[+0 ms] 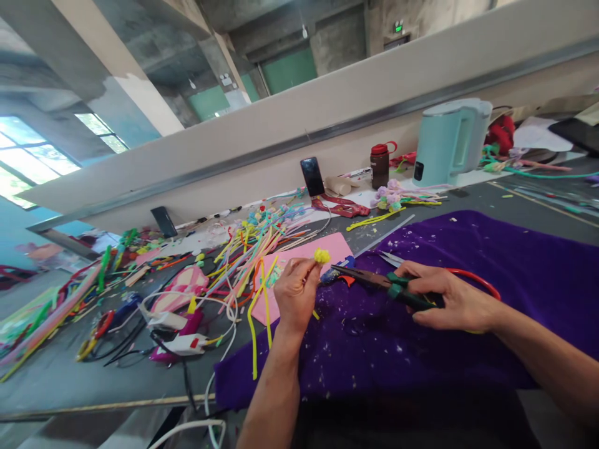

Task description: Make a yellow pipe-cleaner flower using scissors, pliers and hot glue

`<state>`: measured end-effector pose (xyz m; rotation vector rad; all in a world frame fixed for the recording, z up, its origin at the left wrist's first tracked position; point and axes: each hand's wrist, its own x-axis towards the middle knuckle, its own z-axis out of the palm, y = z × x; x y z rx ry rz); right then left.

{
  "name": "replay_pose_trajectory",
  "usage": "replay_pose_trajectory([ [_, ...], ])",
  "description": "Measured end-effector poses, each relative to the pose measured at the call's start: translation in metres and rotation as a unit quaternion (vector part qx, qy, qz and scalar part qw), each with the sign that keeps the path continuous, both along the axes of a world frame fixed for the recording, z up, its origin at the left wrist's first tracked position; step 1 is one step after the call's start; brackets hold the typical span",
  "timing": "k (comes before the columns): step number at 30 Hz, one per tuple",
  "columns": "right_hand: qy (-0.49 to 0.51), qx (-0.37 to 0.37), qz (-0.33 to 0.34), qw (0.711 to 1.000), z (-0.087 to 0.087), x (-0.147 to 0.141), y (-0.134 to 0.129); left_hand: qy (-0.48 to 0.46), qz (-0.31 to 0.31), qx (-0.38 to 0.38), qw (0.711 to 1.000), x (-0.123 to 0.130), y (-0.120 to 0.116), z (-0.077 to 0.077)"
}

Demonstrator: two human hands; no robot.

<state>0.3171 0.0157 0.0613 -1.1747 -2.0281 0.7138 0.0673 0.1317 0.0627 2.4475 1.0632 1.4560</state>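
Between its thumb and fingers, my left hand pinches a small yellow pipe-cleaner flower that sticks up above the fingertips. My right hand is wrapped round the green handles of long-nose pliers. Their dark jaws point left toward the flower, a short gap from it. Behind the jaws lies a blue glue gun with an orange trigger. Scissors with a red handle lie on the purple cloth, partly hidden by my right hand. Yellow pipe cleaners lie left of my left hand.
A pink sheet lies beyond my hands. Many coloured pipe cleaners spread leftward, near a power strip with trailing cables. Along the back stand a phone, a brown bottle and a mint kettle.
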Motion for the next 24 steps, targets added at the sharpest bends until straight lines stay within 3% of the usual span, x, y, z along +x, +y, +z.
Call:
replay_pose_trajectory([
  [9, -0.013, 0.013, -0.032, 0.999, -0.0024, 0.0009, -0.0004, -0.002, -0.042, -0.061, 0.997, -0.0006, -0.0032, 0.0047],
  [24, -0.001, -0.001, -0.017, 1.0, -0.0037, -0.0023, 0.0008, 0.026, -0.054, -0.066, 0.996, 0.0016, -0.0036, 0.0033],
])
